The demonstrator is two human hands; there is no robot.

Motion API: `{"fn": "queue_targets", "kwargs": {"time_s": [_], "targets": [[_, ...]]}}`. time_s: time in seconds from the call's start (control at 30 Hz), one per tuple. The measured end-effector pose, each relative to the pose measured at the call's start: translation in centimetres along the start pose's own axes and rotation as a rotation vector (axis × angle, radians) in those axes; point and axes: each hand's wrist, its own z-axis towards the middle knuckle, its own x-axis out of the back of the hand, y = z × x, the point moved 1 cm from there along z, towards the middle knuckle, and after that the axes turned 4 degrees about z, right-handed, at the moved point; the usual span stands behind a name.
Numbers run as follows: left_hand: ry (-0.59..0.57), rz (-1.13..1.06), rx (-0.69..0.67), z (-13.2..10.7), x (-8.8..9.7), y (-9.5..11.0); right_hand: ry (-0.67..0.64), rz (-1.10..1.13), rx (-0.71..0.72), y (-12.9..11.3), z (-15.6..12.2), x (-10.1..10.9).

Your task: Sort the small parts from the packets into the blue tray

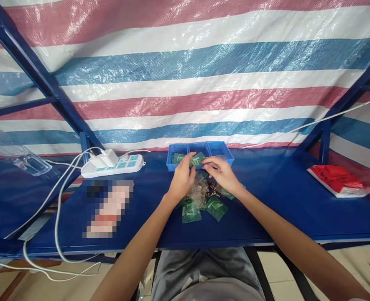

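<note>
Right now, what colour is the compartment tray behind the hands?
Blue, the compartment tray, clearest in the head view.

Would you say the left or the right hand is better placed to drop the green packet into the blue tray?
Probably the left hand: its fingers already pinch the green packet at the blue tray rim. The right hand rests beside it over the packet pile.

Striped tarp (185, 83) of red, white and blue bands hangs as the back wall, glossy with daylight glare. Dark blue steel frame struts (31, 67) slant across it at left and right. Blue-covered bench top (281, 196) spans the view. Beneath its front edge, pale tiled floor (344, 263) and a strip of bare wood (12, 284).
</note>
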Motion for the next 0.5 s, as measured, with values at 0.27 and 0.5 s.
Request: {"fn": "queue_targets", "kwargs": {"time_s": [0.27, 0.5], "targets": [[0.299, 0.070, 0.114, 0.7, 1.5, -1.2, -0.007, -0.175, -0.020, 0.6, -0.1, 0.0], [0.314, 0.167, 0.232, 1.5, 2.2, -4.0, -0.066, -0.433, 0.083, 0.5, -0.2, -0.2]]}}
